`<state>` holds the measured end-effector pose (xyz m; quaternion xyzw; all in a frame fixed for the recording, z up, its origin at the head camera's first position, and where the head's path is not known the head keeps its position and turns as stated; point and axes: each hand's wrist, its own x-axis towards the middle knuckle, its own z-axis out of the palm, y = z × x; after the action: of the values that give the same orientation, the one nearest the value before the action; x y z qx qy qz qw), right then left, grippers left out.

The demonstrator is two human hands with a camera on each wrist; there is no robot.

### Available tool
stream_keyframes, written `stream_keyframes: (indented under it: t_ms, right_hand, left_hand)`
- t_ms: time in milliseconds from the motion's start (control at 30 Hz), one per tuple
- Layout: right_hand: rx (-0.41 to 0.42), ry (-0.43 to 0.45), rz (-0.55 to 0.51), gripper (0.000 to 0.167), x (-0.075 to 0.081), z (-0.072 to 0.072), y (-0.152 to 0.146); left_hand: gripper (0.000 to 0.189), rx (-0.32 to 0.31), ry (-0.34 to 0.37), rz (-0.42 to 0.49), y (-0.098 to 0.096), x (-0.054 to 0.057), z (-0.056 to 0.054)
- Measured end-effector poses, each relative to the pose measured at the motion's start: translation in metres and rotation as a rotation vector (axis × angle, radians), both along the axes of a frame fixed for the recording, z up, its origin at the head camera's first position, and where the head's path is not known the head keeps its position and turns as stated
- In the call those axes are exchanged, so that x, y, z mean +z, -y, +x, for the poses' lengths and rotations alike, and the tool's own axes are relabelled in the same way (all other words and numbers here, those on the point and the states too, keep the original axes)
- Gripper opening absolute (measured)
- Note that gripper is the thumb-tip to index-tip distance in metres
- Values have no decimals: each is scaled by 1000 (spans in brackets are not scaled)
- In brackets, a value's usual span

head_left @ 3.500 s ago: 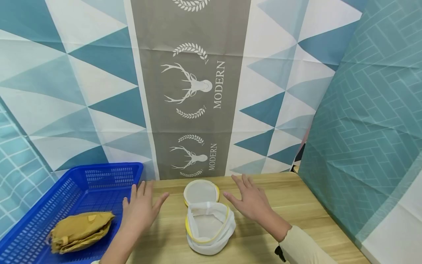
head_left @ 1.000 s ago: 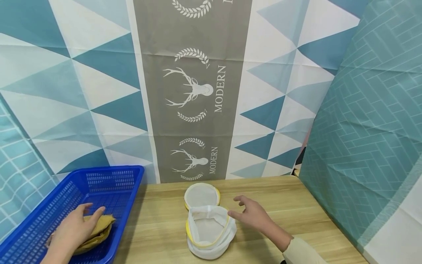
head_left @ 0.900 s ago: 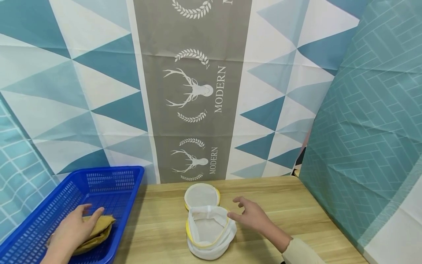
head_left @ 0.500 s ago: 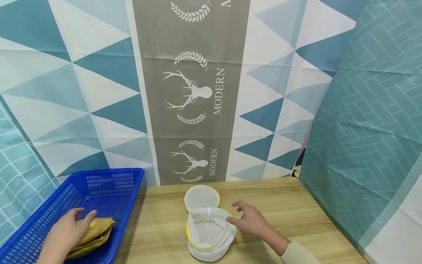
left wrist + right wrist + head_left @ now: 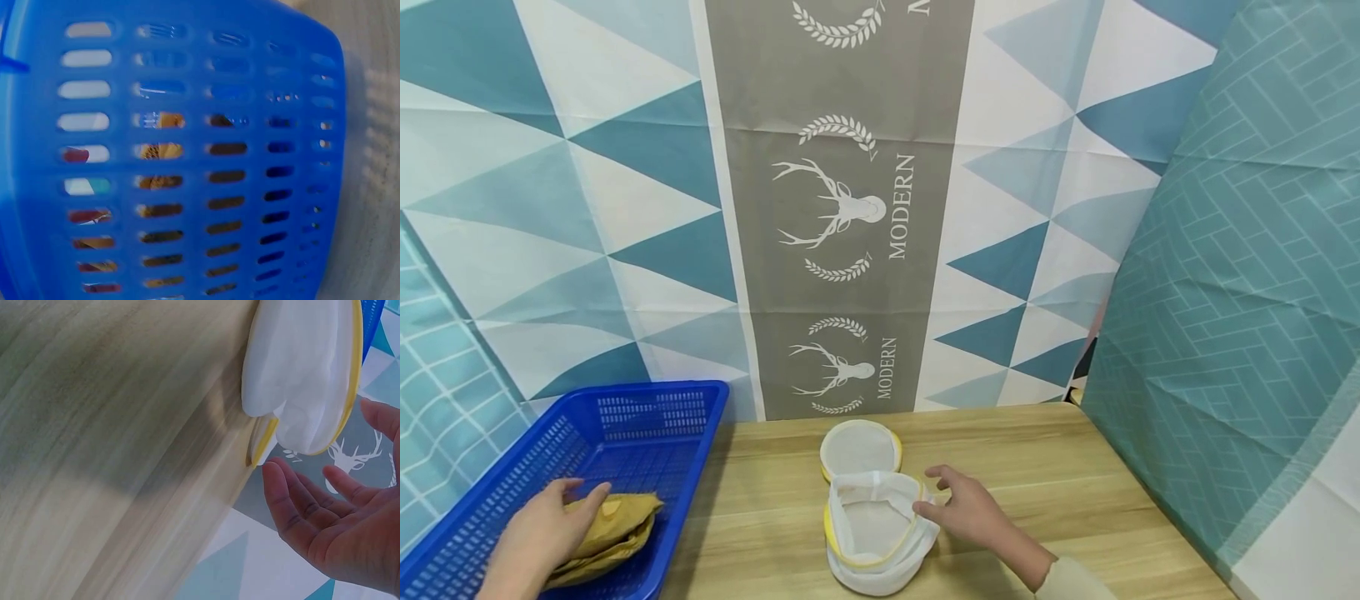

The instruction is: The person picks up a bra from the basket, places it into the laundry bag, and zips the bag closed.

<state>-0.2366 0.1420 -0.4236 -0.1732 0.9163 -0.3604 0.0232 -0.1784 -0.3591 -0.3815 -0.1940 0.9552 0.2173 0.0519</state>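
Note:
A white mesh laundry bag (image 5: 880,577) with a yellow zip edge stands on the table, its round lid (image 5: 859,450) folded back behind it. My right hand (image 5: 970,508) hovers at the bag's right rim with fingers loosely bent; in the right wrist view that hand (image 5: 350,537) is apart from the bag (image 5: 312,369). Over in the blue basket (image 5: 698,471) lies a folded mustard-brown cloth item (image 5: 621,525). My left hand (image 5: 538,533) is over its left end, thumb and fingers spread; whether it touches the cloth cannot be told. The left wrist view shows only the basket's slotted wall (image 5: 187,12).
The wooden table (image 5: 1037,450) runs back to a patterned cloth backdrop (image 5: 842,283). A green tile-print sheet (image 5: 1232,333) hangs along the right side. The basket's raised walls surround the left hand.
My left hand has moved from the table's left side into the basket, over the cloth item, then slid slightly left. My right hand has lowered toward the bag's rim, its fingers bending.

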Motion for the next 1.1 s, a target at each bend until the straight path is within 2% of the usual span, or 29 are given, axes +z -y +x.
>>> stream_keyframes:
  t_ms: [200, 433, 667, 1100]
  right_hand:
    - [7, -3, 9, 60, -4, 0, 1]
    - [7, 4, 16, 62, -4, 1, 4]
    - [17, 12, 3, 62, -4, 1, 4]
    - [24, 49, -21, 60, -8, 2, 2]
  left_hand:
    - [97, 19, 17, 3, 10, -6, 1]
    - [91, 36, 38, -11, 19, -9, 3]
    - [75, 155, 25, -68, 17, -13, 1]
    - [70, 176, 77, -133, 36, -24, -9]
